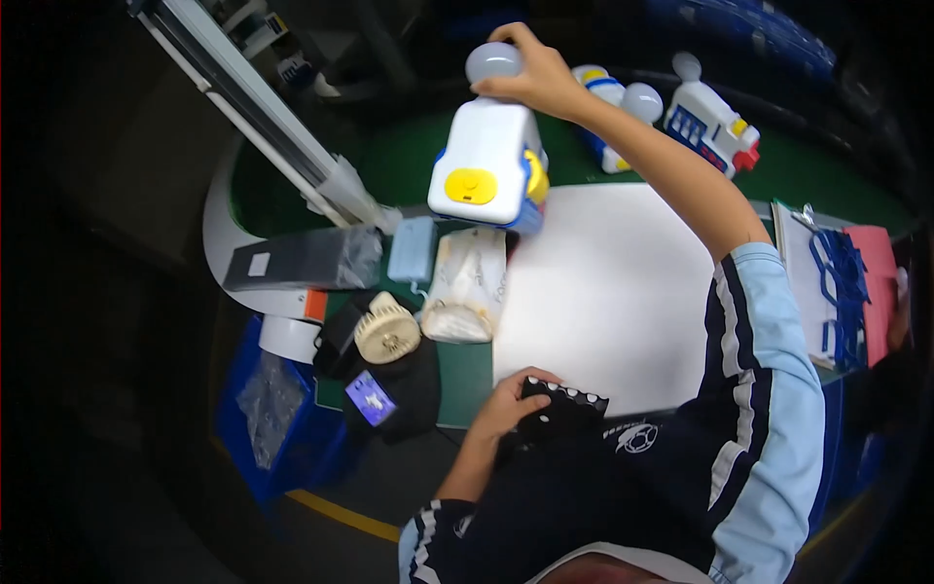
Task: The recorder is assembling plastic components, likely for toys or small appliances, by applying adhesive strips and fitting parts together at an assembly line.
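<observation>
My right hand reaches to the far side of the table. Its fingers are closed around the pale translucent ball on top of a white plastic toy with a yellow oval panel and blue and yellow sides. Close to my body, my left hand grips a flat black item with white dots; its exact kind does not show. Below the left side of the toy lies a crumpled white plastic bag. The toy's underside is hidden.
Two similar toys, one with a red tip, stand behind my right forearm. A white sheet covers the middle of the table. To the left are a dark box, a light-blue device, a beige fan and a blue bin. A clipboard lies right.
</observation>
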A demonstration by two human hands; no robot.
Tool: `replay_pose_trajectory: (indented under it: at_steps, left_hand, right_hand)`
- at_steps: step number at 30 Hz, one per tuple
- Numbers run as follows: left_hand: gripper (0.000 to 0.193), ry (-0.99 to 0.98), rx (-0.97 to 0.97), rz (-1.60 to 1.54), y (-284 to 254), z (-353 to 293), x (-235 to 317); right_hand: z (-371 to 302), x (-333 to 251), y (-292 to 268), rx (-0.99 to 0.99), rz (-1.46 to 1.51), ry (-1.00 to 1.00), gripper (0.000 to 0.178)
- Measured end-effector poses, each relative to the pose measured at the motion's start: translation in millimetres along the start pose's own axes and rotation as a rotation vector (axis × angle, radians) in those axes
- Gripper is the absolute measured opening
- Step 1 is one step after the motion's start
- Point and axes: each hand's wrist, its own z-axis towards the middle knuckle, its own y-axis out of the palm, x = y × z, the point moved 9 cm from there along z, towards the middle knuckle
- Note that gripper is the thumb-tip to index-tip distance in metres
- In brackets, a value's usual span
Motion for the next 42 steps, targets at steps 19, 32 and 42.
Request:
replay_pose_trajectory:
  at_steps: [19, 32, 42]
  left_hand:
    - [0.018, 0.416, -0.138, 0.665, 94.0, -25.0, 46.4]
    - [0.021, 0.505, 0.319, 0.657, 45.1, -43.2, 69.8]
    - [0.021, 0.121, -0.075, 0.566, 72.2, -29.7, 28.3]
  right_hand:
    - [-172.6, 60.4, -61.1, -0.024, 0.291, 0.630, 0.080]
    - [17.9, 46.4, 18.3, -0.209, -0.286, -0.129, 0.073]
    - [-40.7, 74.9, 10.1, -0.129, -0.669, -0.023, 0.072]
